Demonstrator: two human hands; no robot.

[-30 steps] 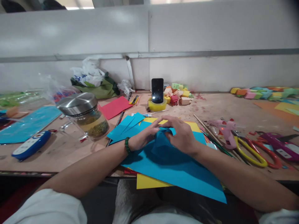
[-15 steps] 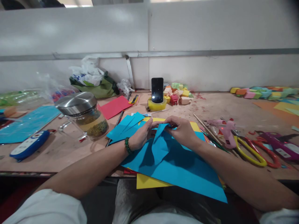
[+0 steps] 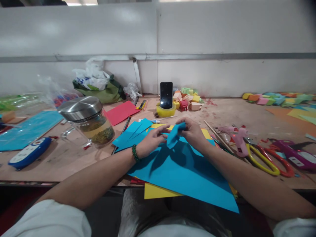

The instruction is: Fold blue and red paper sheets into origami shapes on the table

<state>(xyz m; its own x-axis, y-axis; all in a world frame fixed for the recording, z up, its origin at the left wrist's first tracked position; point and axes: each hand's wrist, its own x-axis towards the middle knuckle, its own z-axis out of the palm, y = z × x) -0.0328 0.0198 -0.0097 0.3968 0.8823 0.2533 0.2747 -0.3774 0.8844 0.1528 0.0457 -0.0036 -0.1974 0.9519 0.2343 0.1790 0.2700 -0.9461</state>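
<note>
1. We hold a small folded blue paper piece [image 3: 173, 136] between both hands, lifted just above the large blue sheet [image 3: 187, 174]. Our left hand [image 3: 151, 140] pinches its left side and our right hand [image 3: 194, 133] pinches its right side, fingers closed on the paper.
2. We read no writing anywhere: the print on the white plastic bag [image 3: 91, 77] and the marks on the blue-and-white case [image 3: 28, 153] are too blurred.
3. The large blue sheet and the yellow sheet [image 3: 158, 192] under it overhang the near edge of the table [image 3: 74, 158].
4. The glass jar [image 3: 90, 121] stands near our left forearm; a pink glue gun [image 3: 237, 136] and yellow-handled scissors [image 3: 261, 159] lie close on the right.
5. Bare tabletop lies between the jar and the near edge.
</note>
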